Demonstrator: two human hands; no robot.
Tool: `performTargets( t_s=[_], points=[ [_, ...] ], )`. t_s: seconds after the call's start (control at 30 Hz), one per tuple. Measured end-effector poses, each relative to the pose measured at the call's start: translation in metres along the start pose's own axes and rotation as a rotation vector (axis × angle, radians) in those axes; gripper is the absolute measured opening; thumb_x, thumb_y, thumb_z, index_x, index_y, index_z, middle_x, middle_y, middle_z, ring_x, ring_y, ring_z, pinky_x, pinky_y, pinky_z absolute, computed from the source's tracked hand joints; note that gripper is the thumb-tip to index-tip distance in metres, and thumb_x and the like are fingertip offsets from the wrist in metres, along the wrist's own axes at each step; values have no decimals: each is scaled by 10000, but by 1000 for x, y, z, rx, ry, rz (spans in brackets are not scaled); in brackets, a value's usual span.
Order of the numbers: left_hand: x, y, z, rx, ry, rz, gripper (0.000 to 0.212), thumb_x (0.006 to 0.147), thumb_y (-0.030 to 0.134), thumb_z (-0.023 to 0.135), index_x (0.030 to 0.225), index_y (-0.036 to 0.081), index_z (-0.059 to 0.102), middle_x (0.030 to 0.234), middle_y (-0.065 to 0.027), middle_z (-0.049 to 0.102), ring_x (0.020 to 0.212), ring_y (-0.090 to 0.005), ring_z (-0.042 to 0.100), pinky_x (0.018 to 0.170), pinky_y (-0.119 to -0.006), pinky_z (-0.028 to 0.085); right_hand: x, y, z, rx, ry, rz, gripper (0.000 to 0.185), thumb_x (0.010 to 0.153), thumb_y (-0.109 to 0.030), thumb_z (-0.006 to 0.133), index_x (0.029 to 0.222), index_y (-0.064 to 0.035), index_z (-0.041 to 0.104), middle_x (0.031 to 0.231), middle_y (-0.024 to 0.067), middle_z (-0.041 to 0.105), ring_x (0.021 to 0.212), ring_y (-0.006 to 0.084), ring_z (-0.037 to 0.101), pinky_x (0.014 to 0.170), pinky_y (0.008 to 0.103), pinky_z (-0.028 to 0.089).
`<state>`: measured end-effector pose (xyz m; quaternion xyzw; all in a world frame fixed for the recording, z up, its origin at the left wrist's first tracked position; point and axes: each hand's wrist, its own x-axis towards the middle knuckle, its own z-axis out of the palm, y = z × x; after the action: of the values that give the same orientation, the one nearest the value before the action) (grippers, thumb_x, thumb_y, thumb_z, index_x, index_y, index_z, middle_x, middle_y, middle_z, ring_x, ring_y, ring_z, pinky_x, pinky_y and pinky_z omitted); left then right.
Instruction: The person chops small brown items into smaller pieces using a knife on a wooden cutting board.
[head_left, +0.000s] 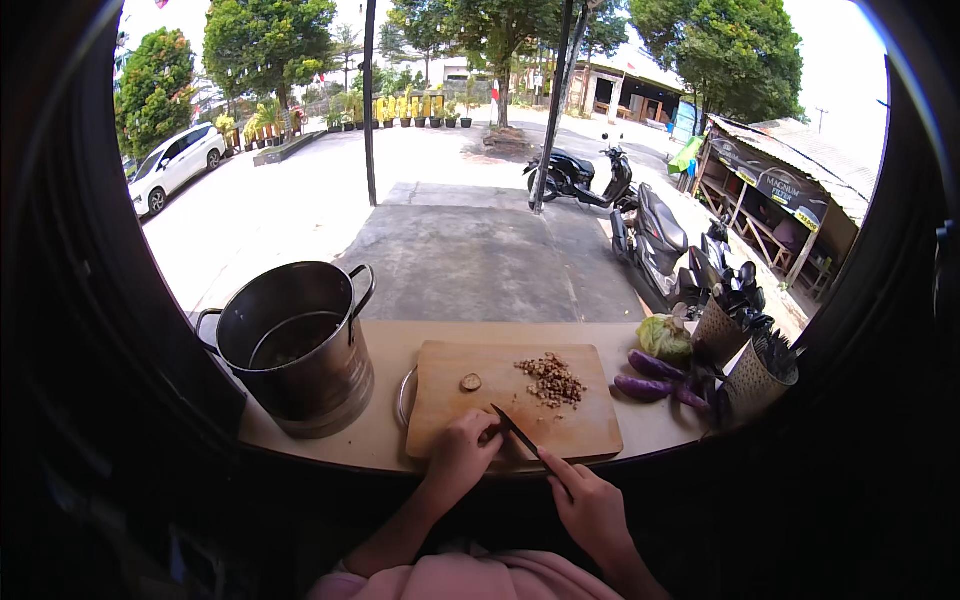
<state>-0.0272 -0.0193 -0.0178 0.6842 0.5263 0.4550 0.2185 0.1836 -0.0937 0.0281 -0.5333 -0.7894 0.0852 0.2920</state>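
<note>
My right hand grips a kitchen knife, its dark blade pointing up and left over the near part of a wooden cutting board. Just left of the blade, my left hand has its fingers closed on a small dark piece of food, mostly hidden by the fingers. Farther back on the board lies a round pale slice. A heap of finely chopped brown bits is spread over the board's right half.
On the counter, a large metal pot stands at left. Purple eggplants, a cabbage and two woven holders with utensils are at right. Beyond the counter are parked motor scooters and a person in a stall.
</note>
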Motion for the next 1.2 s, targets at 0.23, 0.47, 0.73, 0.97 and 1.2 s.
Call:
performTargets(
  t_s=[0.23, 0.47, 0.73, 0.97, 1.2],
  points=[
    [1, 0, 1, -1, 15, 8, 207, 847, 93, 753, 1031, 7, 714, 941, -133, 685, 820, -282, 693, 761, -387, 557, 12, 0, 23, -45, 26, -40, 486, 974, -154, 632, 1446, -264, 595, 859, 114, 662, 695, 311, 689, 607, 433, 550],
    [-1, 0, -3, -1, -15, 38, 188, 857, 97, 755, 1023, 18, 718, 934, -122, 673, 814, -268, 689, 751, -375, 555, 11, 2, 21, 10, 47, 22, 473, 989, -163, 623, 1452, -254, 588, 878, 120, 682, 744, 330, 699, 650, 447, 556],
    [-1, -6, 1, -27, 46, 36, 166, 847, 89, 767, 991, 18, 724, 911, -108, 667, 780, -252, 678, 725, -367, 549, -1, -7, 12, 1, 23, 51, 484, 981, -169, 637, 1454, -263, 585, 860, 116, 672, 735, 323, 693, 631, 438, 553],
    [-1, -3, 0, 34, 28, 49, 175, 841, 67, 766, 994, -2, 717, 890, -110, 656, 769, -242, 671, 718, -352, 543, -1, -13, 18, -73, 31, 31, 469, 991, -167, 614, 1451, -252, 585, 835, 113, 671, 674, 330, 688, 584, 435, 554],
    [-1, -2, 0, 2, 22, 21, 164, 841, 36, 760, 993, -2, 713, 905, -117, 665, 796, -225, 681, 727, -329, 548, 17, -9, 27, -44, -13, 50, 481, 985, -156, 630, 1456, -240, 582, 930, 163, 709, 793, 365, 702, 688, 462, 558]
  ],
)
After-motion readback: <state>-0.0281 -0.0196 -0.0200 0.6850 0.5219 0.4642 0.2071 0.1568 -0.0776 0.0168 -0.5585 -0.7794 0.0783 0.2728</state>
